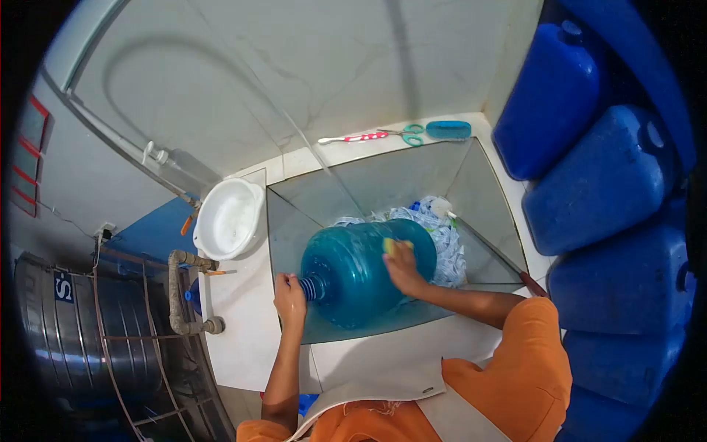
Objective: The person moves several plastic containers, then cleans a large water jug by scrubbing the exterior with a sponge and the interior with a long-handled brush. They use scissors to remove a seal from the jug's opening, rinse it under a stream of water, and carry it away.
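Observation:
A large blue-green water jug [346, 272] lies on its side in the basin [486, 191], its neck pointing left. My left hand [291, 298] is closed around the ridged neck. Against the jug's upper right side, my right hand [403, 271] presses a yellow sponge [389, 246], fingers curled over it. Crumpled white and blue plastic wrappers [448, 247] lie in the basin behind and to the right of the jug. A long-handled brush [440, 206] with a white head rests among them, its handle leaning toward the near right corner.
A white bowl [230, 217] with whitish contents stands left of the basin, near a pipe [178, 295]. On the back ledge lie a toothbrush [353, 138], scissors [412, 134] and a blue scrub brush [448, 130]. Several blue jerrycans [596, 180] line the right side.

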The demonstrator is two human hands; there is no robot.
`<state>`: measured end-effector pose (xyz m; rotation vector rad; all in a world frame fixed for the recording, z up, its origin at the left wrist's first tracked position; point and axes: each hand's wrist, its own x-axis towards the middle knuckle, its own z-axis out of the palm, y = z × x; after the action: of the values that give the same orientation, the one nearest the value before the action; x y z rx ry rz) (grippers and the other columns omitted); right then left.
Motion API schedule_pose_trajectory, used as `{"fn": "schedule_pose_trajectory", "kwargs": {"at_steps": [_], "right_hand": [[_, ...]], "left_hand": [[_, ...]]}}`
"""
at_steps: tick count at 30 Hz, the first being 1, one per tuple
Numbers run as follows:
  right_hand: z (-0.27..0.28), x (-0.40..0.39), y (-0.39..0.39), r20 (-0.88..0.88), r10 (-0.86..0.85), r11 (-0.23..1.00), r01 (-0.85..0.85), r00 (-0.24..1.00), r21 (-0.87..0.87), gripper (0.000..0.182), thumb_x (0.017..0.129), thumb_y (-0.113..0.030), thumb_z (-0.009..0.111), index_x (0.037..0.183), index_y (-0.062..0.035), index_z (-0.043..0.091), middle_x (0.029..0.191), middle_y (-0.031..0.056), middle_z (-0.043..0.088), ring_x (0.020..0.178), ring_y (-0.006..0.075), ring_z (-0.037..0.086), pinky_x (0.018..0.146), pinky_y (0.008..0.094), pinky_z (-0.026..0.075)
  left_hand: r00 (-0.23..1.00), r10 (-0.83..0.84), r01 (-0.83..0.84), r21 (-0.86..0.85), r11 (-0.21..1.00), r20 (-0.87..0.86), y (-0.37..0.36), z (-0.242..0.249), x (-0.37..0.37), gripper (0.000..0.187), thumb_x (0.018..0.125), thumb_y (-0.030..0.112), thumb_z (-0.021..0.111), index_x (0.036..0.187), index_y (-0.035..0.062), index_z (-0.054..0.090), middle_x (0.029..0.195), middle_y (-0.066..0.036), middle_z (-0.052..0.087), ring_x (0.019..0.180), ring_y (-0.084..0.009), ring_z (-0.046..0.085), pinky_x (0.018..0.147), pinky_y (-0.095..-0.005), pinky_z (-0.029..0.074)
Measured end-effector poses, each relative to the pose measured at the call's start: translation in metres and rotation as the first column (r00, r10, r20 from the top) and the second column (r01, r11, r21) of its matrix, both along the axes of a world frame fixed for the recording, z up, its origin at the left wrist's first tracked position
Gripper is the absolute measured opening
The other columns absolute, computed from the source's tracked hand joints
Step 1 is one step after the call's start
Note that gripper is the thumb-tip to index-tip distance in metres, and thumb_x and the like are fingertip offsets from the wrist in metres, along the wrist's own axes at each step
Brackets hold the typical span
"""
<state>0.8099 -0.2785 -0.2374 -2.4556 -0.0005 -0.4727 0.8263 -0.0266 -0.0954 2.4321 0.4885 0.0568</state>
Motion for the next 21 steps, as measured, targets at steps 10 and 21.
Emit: {"fn": "schedule_pose_trajectory", "kwargs": {"at_steps": [10, 21], "right_hand": [[-0.059, 0.068, -0.102, -0.661, 0.005, 0.983, -0.124, 0.750, -0.133, 0.040, 0.093, -0.031, 0.036, 0.113, -0.0015, 0.054, 0.111, 0.0235, 0.054, 0.108, 0.0393, 0.047, 0.095, 0.0473, 0.034], [-0.001, 0.126, -0.055, -0.299, 0.360, 0.853, -0.182, 0.884, 0.488, 0.040, 0.094, -0.031, 0.036, 0.101, 0.0000, 0.059, 0.103, 0.0242, 0.057, 0.100, 0.0344, 0.054, 0.090, 0.0457, 0.039]], "left_hand": [[0.799, -0.456, 0.441, 0.135, 0.887, 0.391, -0.014, 0.009, 0.016, 0.013, 0.078, 0.012, 0.053, 0.081, 0.0007, 0.059, 0.084, -0.015, 0.060, 0.084, -0.0354, 0.058, 0.072, -0.0391, 0.046], [0.622, -0.700, 0.669, 0.226, 0.708, 0.351, -0.036, 0.052, -0.002, 0.028, 0.078, 0.016, 0.062, 0.101, 0.0021, 0.054, 0.097, -0.018, 0.058, 0.084, -0.0369, 0.059, 0.078, -0.0391, 0.046]]}}
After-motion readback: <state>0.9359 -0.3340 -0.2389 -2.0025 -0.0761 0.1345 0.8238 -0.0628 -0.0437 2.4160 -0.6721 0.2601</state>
